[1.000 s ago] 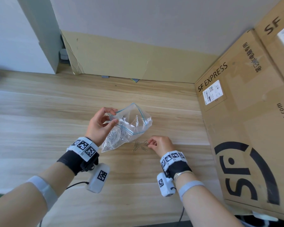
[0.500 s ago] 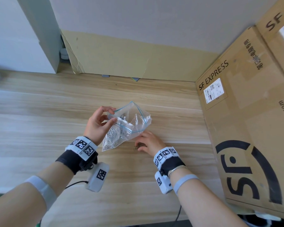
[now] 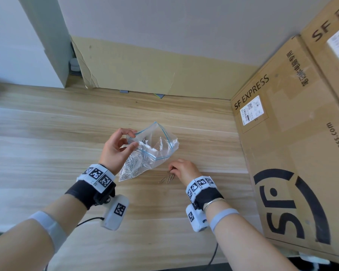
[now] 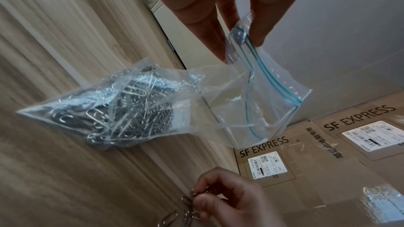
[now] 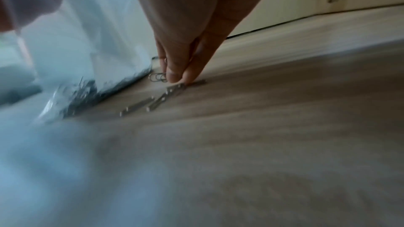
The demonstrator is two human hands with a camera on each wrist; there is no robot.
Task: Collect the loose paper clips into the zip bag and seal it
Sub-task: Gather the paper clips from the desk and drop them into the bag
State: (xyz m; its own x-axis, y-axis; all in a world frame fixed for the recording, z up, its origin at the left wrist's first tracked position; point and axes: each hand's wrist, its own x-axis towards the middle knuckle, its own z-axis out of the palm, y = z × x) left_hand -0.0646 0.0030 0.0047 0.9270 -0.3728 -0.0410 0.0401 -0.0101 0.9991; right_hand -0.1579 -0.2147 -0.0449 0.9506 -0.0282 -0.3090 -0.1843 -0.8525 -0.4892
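I look down on a wide table (image 3: 47, 153) of pale wood grain that fills most of the head view. Along its right side lean large brown cardboard boxes (image 3: 294, 145) printed "SF EXPRESS" in black, each with a white shipping label. At the far edge, a flat sheet of cardboard (image 3: 145, 69) stands against a grey wall.

Both of my forearms reach in from below, each wrist wrapped in a band of black-and-white square markers.

Near the table's middle is the zip bag (image 3: 145, 153), clear plastic with a blue closing strip. Its mouth gapes open and points up and away from me; its lower corner rests on the wood, heavy with a heap of silver paper clips already inside. My left hand (image 3: 115, 149) holds the bag up by one corner of the mouth, thumb and fingertips pinching the plastic right at the strip; the left wrist view shows this pinch plainly.

Just right of the bag's lower end, my right hand (image 3: 184, 170) is low over the table, fingers curled, thumb and fingertips closed narrowly on a few clips.

Smallest of all, the loose paper clips (image 3: 167, 179) lie flat on the wood just beside that hand, near the bag but apart from it. The right wrist view is blurred, so I cannot count them.
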